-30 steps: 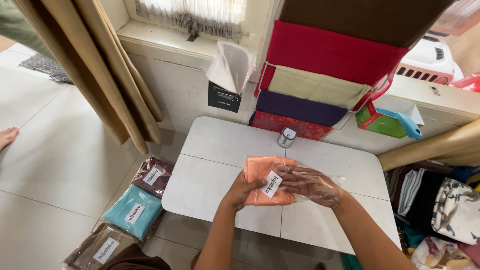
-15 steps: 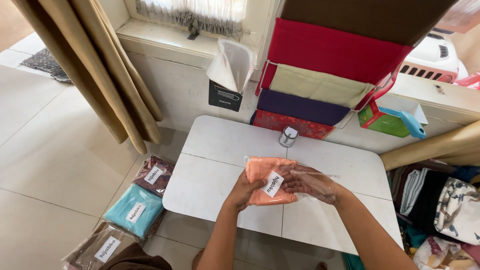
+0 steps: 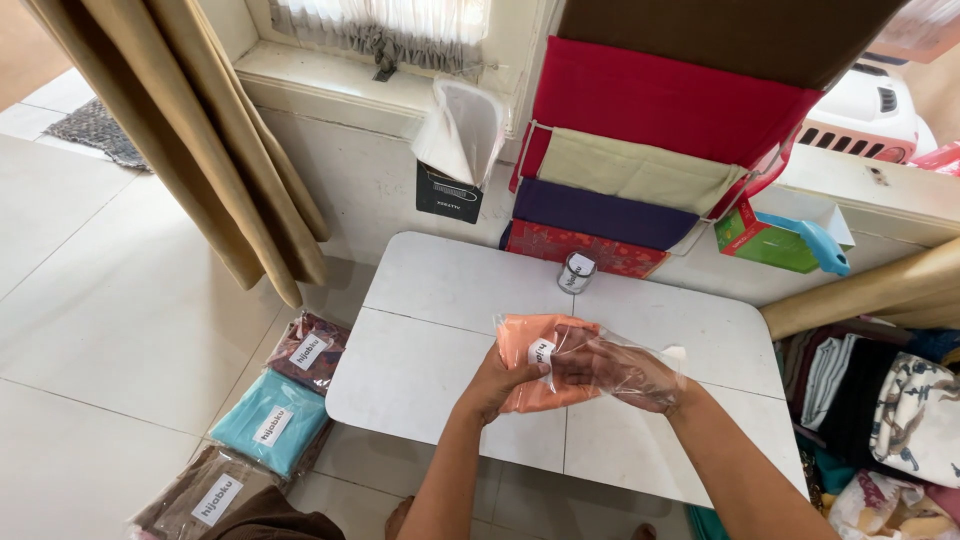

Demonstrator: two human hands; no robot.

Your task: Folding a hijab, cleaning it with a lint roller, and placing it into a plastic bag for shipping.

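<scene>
The right hand [image 3: 625, 372] sits inside a clear plastic bag [image 3: 640, 365], fingers curled around the folded orange cloth [image 3: 530, 362]. The left hand [image 3: 495, 385] pinches the cloth's near edge above the white desk [image 3: 430, 330]. Bagging appears underway; next calls for drawing the plastic over the cloth.

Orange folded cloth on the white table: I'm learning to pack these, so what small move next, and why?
Probably draw the clear bag further over the orange cloth: the right hand is inside the bag, the left hand grips the cloth, and its left part looks uncovered.
</scene>
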